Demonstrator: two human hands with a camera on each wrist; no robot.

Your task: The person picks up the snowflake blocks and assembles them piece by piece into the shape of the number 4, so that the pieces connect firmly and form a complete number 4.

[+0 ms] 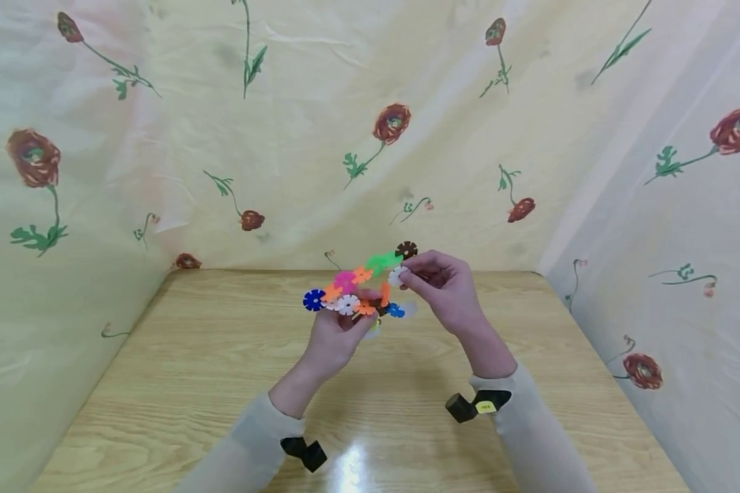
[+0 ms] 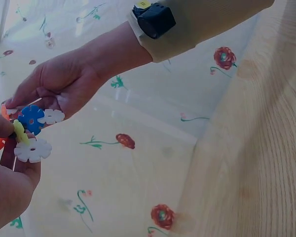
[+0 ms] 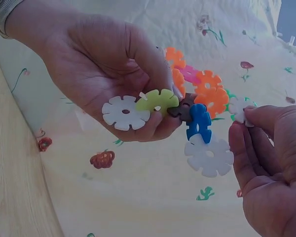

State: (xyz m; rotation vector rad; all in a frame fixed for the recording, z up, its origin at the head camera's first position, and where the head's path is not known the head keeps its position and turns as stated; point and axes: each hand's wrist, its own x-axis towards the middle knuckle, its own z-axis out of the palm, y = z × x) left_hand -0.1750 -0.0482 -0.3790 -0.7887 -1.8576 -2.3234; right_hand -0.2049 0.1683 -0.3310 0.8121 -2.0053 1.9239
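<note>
My left hand (image 1: 336, 339) grips a joined chain of notched plastic snowflake discs above the table. Along the chain are a dark blue disc (image 1: 314, 300), a pink disc (image 1: 344, 281), a green disc (image 1: 379, 263) and a brown disc (image 1: 406, 249). In the right wrist view, a yellow-green disc (image 3: 158, 100) with a white disc (image 3: 126, 112) sits by the left fingers. A blue disc (image 3: 199, 123) bears another white disc (image 3: 209, 155). My right hand (image 1: 440, 287) pinches a white snowflake disc (image 1: 397, 276) between thumb and index finger, at the chain's right side.
Below the hands lies a wood-grain table (image 1: 179, 383). Flower-printed cloth (image 1: 308, 137) hangs behind it and along both sides. Each sleeve carries a black wrist camera, one on the left (image 1: 304, 452) and one on the right (image 1: 477, 405).
</note>
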